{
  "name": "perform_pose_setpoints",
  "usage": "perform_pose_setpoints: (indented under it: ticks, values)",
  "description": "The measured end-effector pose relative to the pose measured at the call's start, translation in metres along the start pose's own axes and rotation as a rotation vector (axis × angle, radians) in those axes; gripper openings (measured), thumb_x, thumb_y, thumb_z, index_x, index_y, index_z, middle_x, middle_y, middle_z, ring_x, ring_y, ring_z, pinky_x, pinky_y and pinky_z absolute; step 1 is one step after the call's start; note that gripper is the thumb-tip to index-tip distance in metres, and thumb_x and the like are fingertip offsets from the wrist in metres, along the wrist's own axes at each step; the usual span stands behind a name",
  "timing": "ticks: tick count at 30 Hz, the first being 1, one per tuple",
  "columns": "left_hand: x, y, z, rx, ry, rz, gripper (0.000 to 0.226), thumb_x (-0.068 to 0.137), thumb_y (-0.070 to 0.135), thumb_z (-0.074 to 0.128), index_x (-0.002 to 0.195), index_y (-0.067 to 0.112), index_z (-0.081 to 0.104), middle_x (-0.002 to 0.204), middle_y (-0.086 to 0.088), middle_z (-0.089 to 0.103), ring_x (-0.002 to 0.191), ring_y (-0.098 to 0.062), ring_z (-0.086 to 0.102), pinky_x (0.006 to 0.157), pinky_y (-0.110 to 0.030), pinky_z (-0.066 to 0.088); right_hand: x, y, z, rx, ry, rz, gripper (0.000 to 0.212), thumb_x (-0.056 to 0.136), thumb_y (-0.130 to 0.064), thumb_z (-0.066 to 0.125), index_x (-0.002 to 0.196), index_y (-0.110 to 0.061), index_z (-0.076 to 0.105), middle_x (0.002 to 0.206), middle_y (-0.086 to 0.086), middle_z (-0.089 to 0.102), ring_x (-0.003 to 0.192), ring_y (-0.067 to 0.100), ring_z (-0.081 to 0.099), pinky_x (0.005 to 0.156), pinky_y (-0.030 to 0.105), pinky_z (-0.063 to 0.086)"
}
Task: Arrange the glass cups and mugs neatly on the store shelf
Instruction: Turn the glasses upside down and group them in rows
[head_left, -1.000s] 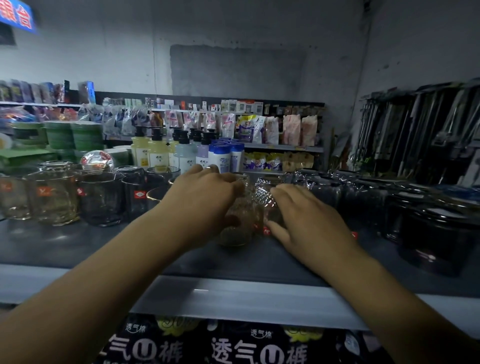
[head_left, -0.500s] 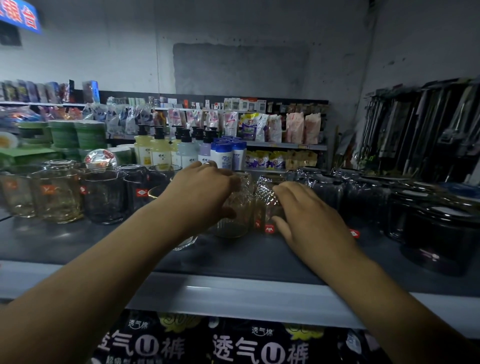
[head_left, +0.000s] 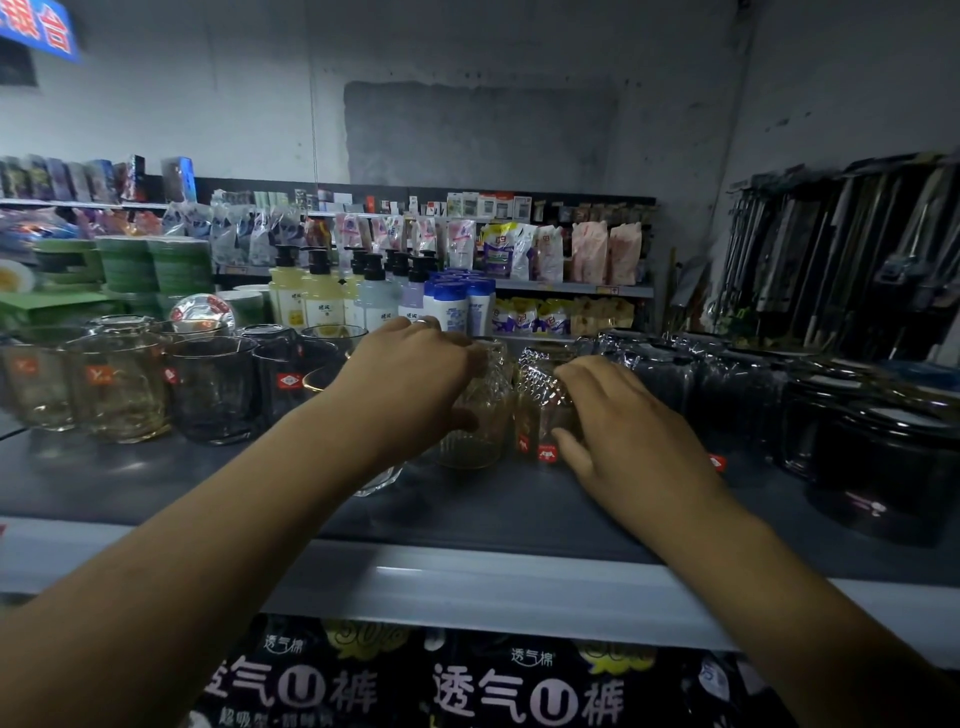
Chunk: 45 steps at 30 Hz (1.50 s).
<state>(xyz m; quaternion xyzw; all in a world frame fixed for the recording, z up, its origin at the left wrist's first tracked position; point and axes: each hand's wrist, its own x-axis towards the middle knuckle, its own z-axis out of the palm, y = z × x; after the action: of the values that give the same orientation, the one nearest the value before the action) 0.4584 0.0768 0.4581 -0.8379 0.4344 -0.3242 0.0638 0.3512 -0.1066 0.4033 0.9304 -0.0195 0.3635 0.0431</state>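
On the dark shelf (head_left: 156, 483) stand rows of glassware. My left hand (head_left: 410, 384) grips a ribbed clear glass cup (head_left: 475, 426) at the shelf's middle, fingers over its top and thumb low on its side. Right beside it stands a diamond-cut glass (head_left: 540, 400) with a red sticker, which my right hand (head_left: 618, 415) holds from the right, thumb near its base. The two glasses stand close together, almost touching. Another clear glass (head_left: 382, 478) peeks out under my left wrist.
Clear mugs (head_left: 117, 387) and dark glass mugs (head_left: 218, 389) with red labels line the shelf's left. Dark glass cups (head_left: 737, 400) and big jars (head_left: 893, 457) fill the right. Pump bottles (head_left: 322, 296) stand behind. The shelf's white front edge (head_left: 467, 582) runs below my arms.
My left hand has shifted the ribbed cup slightly back and right toward the diamond-cut glass. A glass under my left wrist has come into view. My right hand has barely moved.
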Motion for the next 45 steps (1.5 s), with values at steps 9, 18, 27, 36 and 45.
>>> perform_pose_setpoints:
  ticks: [9, 18, 27, 36, 45]
  values:
    - [0.0046, 0.0020, 0.0047, -0.004, 0.025, 0.000, 0.058, 0.090, 0.059, 0.063, 0.138, 0.029, 0.054, 0.137, 0.005, 0.060, 0.126, -0.024, 0.055, 0.103, -0.037, 0.044, -0.0009, 0.0004, -0.0008, -0.003, -0.008, 0.006, 0.050, 0.086, -0.019, 0.073, 0.131, -0.015, 0.051, 0.134, 0.002, 0.051, 0.121, 0.023, 0.052, 0.075, 0.038, 0.058]
    - [0.0048, 0.0007, 0.0039, -0.029, 0.031, 0.003, 0.058, 0.089, 0.060, 0.063, 0.139, 0.030, 0.054, 0.136, 0.006, 0.060, 0.126, -0.024, 0.054, 0.102, -0.036, 0.043, -0.0007, 0.0002, 0.0000, -0.012, -0.022, 0.008, 0.048, 0.088, -0.016, 0.070, 0.132, -0.013, 0.051, 0.136, 0.003, 0.049, 0.125, 0.023, 0.050, 0.077, 0.039, 0.057]
    - [0.0031, 0.0000, 0.0014, -0.057, 0.026, -0.001, 0.058, 0.088, 0.058, 0.066, 0.138, 0.031, 0.055, 0.136, 0.007, 0.060, 0.126, -0.023, 0.053, 0.104, -0.036, 0.042, -0.0008, 0.0006, 0.0010, -0.018, -0.026, -0.001, 0.048, 0.087, -0.017, 0.072, 0.130, -0.011, 0.052, 0.135, 0.005, 0.050, 0.122, 0.025, 0.053, 0.075, 0.044, 0.059]
    - [0.0018, -0.0013, 0.0043, -0.021, 0.030, 0.023, 0.058, 0.090, 0.059, 0.063, 0.138, 0.029, 0.053, 0.137, 0.006, 0.059, 0.126, -0.023, 0.054, 0.106, -0.039, 0.045, -0.0005, -0.0019, -0.0015, -0.034, -0.043, 0.014, 0.046, 0.089, -0.018, 0.069, 0.132, -0.012, 0.051, 0.138, 0.005, 0.049, 0.124, 0.024, 0.051, 0.076, 0.041, 0.059]
    - [-0.0005, -0.0011, 0.0033, -0.025, 0.021, 0.017, 0.058, 0.091, 0.059, 0.061, 0.140, 0.029, 0.051, 0.138, 0.006, 0.058, 0.126, -0.023, 0.054, 0.105, -0.039, 0.044, -0.0005, -0.0016, -0.0001, -0.036, -0.037, 0.005, 0.049, 0.087, -0.014, 0.072, 0.131, -0.010, 0.053, 0.137, 0.008, 0.051, 0.124, 0.027, 0.053, 0.076, 0.043, 0.059]
